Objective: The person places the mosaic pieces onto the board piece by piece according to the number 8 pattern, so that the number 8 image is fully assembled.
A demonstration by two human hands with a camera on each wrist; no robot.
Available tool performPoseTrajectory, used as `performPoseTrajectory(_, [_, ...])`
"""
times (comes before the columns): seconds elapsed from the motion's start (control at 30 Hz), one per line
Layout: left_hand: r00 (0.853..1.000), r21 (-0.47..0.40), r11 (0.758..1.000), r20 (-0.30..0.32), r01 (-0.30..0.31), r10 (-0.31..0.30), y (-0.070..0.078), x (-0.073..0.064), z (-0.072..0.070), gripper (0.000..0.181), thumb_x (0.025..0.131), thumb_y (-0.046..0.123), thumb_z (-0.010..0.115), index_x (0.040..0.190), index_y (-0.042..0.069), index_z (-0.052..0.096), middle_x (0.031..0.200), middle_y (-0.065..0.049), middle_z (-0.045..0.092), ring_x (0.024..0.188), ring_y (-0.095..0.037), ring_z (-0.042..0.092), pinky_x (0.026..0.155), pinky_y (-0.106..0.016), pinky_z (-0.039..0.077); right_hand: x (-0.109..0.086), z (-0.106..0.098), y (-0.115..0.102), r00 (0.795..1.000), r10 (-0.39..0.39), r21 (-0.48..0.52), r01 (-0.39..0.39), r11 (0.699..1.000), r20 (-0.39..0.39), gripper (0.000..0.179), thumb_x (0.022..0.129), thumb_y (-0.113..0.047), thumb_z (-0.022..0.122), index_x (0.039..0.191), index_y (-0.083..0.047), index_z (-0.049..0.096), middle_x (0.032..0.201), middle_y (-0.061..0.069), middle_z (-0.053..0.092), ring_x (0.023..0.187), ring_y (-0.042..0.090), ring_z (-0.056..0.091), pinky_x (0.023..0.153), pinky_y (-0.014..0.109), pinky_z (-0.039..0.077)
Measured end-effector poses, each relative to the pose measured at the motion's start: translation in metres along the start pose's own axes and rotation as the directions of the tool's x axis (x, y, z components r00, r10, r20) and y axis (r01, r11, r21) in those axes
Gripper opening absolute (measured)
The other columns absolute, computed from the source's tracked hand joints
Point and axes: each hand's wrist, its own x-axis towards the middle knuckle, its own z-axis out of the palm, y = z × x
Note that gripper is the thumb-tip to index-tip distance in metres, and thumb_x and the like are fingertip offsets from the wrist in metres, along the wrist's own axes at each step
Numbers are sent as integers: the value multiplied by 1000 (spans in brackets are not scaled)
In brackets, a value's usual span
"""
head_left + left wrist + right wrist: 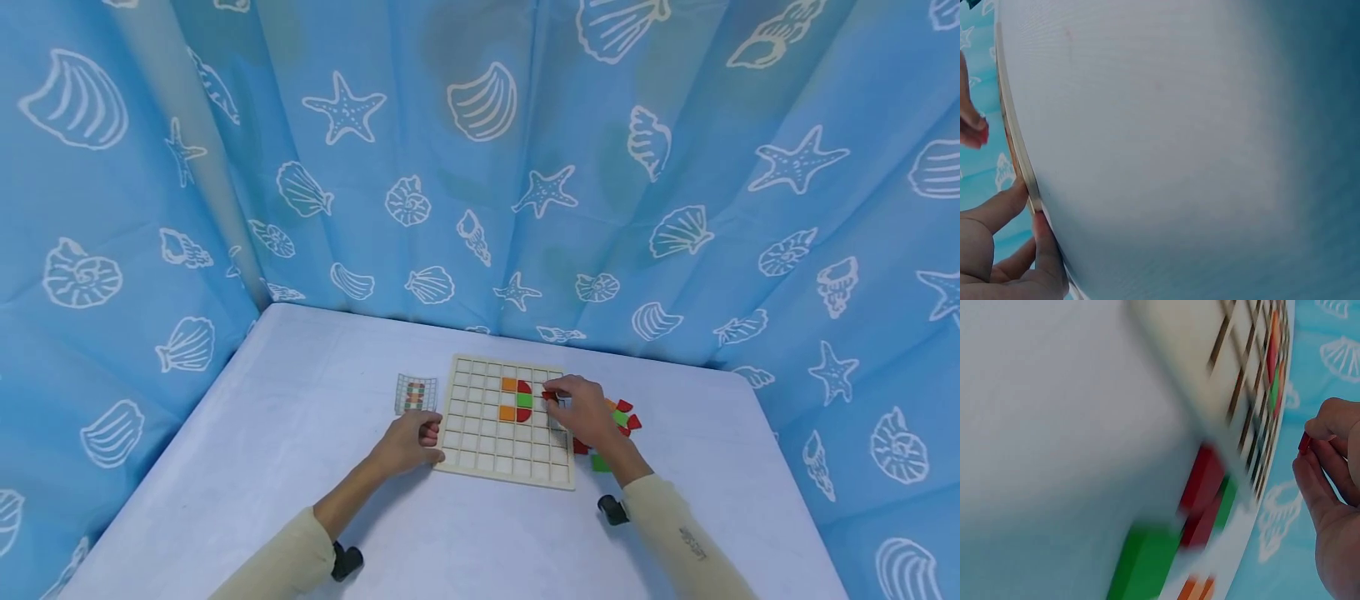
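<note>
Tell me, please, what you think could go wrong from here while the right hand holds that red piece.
The red piece is small and pinched at the fingertips of the right hand, so it might slip and land askew.

The left hand touches the edge of the grid board; a push there could jog the placed pieces.

Loose pieces lie close to the right wrist, which might brush and scatter them.

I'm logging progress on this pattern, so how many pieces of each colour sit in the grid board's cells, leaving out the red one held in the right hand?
Orange pieces: 2
Red pieces: 2
Green piece: 1
Total in the grid board: 5
</note>
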Motion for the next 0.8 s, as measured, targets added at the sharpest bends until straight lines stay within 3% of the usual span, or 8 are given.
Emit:
performPoseTrajectory(0.17, [1000, 12, 1000, 1, -2, 2, -1, 0, 1, 62, 73, -1, 82, 129, -10, 55, 96, -5, 59, 88, -15, 59, 76, -26, 54, 8, 20, -20, 998, -57, 71, 55, 996, 21, 29, 85, -7, 74, 113, -5, 72, 108, 4, 67, 94, 17, 66, 83, 36, 56])
performPoseTrajectory(0.37, [1000, 18, 1000, -10, 6, -6, 0, 1, 1, 62, 73, -1, 83, 128, -9, 56, 96, -5, 59, 87, -15, 59, 77, -25, 54, 14, 42, -40, 989, -134, 78, 129, 989, 60, 26, 85, -8, 72, 110, -5, 74, 103, 2, 68, 89, 14, 64, 77, 30, 57])
performPoseTrajectory(0.63, [1000, 24, 1000, 5, 4, -4, -1, 2, 0, 62, 73, 0, 83, 128, -9, 55, 96, -4, 59, 87, -14, 58, 76, -26, 53, 14, 60, -57, 981, -150, 22, 149, 989, 124, 27, 84, -13, 75, 111, -7, 74, 106, 3, 70, 97, 18, 61, 84, 33, 55])
performPoseTrajectory(0.8, [1000, 20, 1000, 10, 15, -15, 0, 2, 0, 62, 73, -1, 83, 129, -9, 55, 96, -4, 59, 87, -14, 57, 76, -26, 53, 13, 65, -60, 983, -122, -20, 125, 992, 135, 28, 85, -12, 74, 112, -7, 73, 107, 4, 69, 98, 19, 61, 87, 35, 54])
